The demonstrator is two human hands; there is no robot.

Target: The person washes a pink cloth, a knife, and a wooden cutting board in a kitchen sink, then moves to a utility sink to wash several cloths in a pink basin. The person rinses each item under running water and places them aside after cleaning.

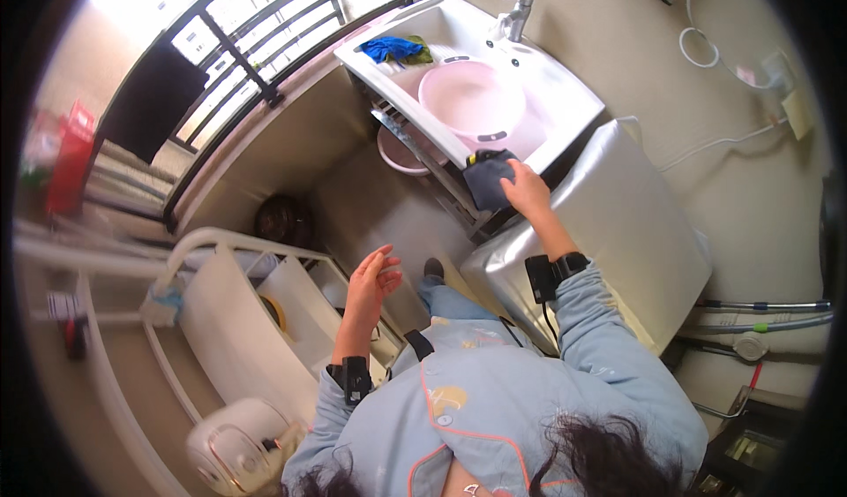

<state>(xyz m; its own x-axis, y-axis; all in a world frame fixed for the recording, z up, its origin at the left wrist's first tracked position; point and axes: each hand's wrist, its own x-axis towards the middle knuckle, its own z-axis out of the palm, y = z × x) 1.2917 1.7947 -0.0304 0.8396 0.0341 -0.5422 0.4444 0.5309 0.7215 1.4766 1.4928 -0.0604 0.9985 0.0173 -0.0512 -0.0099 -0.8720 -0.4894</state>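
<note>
My right hand (pixel 526 189) grips a dark grey cloth (pixel 488 182) with a yellow and black edge, at the near rim of a white sink (pixel 569 110). The cloth hangs in front of the rim. My left hand (pixel 375 275) is raised lower left of it, fingers apart, with nothing in it. A pink plastic basin (pixel 471 96) with cloudy liquid stands in the sink. Blue and olive cloths (pixel 392 49) lie on the sink's ribbed left part. The chrome faucet (pixel 518 17) is at the back.
A silvery covered appliance (pixel 615 212) stands right of the sink. Under the sink is another pink basin (pixel 403 153). A white shelf rack (pixel 231 311) is at the left, below a black window railing (pixel 228 47). A dark round object (pixel 281 220) sits on the floor.
</note>
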